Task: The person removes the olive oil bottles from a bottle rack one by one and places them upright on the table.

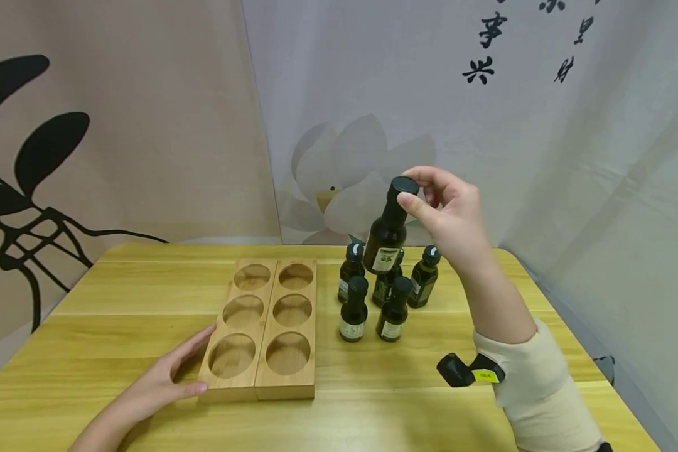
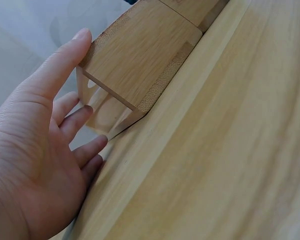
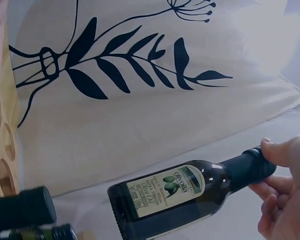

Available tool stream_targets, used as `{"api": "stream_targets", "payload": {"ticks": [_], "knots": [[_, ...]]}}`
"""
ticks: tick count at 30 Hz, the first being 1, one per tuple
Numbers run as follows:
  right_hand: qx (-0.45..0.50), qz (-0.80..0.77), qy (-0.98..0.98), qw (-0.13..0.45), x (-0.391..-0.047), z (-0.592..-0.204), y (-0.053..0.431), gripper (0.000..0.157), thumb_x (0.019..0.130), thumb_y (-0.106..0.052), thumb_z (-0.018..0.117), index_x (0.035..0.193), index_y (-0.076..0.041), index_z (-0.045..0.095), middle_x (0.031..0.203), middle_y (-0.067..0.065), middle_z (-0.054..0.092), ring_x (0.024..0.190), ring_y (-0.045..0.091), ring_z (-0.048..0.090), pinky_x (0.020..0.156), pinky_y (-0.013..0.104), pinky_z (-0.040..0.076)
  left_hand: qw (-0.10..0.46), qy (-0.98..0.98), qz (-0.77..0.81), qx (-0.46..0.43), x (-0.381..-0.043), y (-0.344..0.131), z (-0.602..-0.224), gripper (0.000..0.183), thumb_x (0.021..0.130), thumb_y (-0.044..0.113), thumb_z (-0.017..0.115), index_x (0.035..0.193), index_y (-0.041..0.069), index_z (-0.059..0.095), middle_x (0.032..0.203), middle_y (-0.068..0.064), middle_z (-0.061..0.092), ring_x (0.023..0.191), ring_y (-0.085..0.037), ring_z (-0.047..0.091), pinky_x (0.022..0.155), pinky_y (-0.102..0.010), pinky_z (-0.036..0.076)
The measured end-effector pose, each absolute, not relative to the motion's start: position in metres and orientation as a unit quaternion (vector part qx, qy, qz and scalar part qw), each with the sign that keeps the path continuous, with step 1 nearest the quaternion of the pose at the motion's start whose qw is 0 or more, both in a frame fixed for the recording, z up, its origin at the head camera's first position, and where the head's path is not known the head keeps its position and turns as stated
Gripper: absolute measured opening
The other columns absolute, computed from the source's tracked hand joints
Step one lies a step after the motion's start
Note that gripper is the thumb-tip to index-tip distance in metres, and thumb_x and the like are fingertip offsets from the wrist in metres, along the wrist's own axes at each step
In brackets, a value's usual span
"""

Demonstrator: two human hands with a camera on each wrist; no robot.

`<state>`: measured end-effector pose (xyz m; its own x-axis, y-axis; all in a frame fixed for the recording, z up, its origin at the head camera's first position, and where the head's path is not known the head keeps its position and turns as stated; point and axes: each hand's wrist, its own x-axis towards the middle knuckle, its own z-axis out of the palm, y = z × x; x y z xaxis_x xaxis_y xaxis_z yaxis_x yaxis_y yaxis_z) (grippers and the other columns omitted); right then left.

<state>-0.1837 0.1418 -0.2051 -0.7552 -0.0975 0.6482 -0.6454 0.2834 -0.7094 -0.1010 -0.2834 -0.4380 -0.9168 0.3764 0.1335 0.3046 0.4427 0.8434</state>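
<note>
My right hand (image 1: pixel 449 210) pinches the dark cap of an olive oil bottle (image 1: pixel 385 242) between thumb and fingers. The bottle hangs tilted above a cluster of other bottles; its olive label shows in the right wrist view, where the same hand (image 3: pixel 285 185) is at the cap. To the left lies a wooden rack (image 1: pixel 285 320) with two rows of round holes, all without bottles. My left hand (image 1: pixel 158 383) rests against the rack's near left corner, thumb and fingers spread along its side. In the left wrist view, the left thumb (image 2: pixel 72 55) touches the rack's edge.
Several dark bottles stand on the table right of the rack, among them two short-labelled ones in front, a left one (image 1: pixel 353 314) and a right one (image 1: pixel 393 314). A printed curtain (image 1: pixel 203 125) hangs behind the wooden table (image 1: pixel 147 282).
</note>
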Motion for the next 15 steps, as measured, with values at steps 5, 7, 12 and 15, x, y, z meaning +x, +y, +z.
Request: {"api": "stream_targets", "payload": {"ticks": [5,7,12,15], "knots": [[0.226,0.535,-0.773,0.256,-0.176,-0.205,0.159,0.021,0.088,-0.003,0.069,0.106,0.007,0.065,0.077,0.004,0.051,0.068,0.018,0.039,0.055,0.024,0.031,0.036,0.843,0.496,0.207,-0.102,-0.283,-0.439,0.084,0.084,0.002,0.070,0.153,0.021,0.025,0.150,-0.020,0.030,0.125,0.005,0.034,0.094,-0.015,0.031],[0.223,0.530,-0.776,0.260,-0.175,-0.205,0.165,0.021,0.088,-0.003,0.068,0.106,0.007,0.065,0.075,0.004,0.049,0.069,0.018,0.039,0.056,0.024,0.031,0.036,0.842,0.497,0.207,-0.101,-0.284,-0.438,0.085,0.084,0.002,0.070,0.153,0.021,0.025,0.150,-0.021,0.030,0.124,0.005,0.034,0.094,-0.015,0.031],[0.213,0.523,-0.778,0.276,-0.174,-0.206,0.179,0.020,0.087,-0.001,0.069,0.104,0.009,0.065,0.073,0.002,0.050,0.069,0.016,0.039,0.056,0.023,0.031,0.034,0.843,0.497,0.206,-0.101,-0.284,-0.438,0.085,0.083,0.002,0.070,0.153,0.021,0.025,0.149,-0.021,0.031,0.124,0.005,0.035,0.094,-0.015,0.030],[0.206,0.517,-0.781,0.284,-0.174,-0.207,0.187,0.020,0.087,-0.001,0.069,0.104,0.009,0.065,0.073,0.001,0.050,0.069,0.016,0.040,0.055,0.022,0.031,0.035,0.843,0.497,0.205,-0.101,-0.284,-0.438,0.085,0.084,0.002,0.070,0.153,0.021,0.026,0.149,-0.022,0.031,0.125,0.005,0.035,0.094,-0.014,0.030]]}}
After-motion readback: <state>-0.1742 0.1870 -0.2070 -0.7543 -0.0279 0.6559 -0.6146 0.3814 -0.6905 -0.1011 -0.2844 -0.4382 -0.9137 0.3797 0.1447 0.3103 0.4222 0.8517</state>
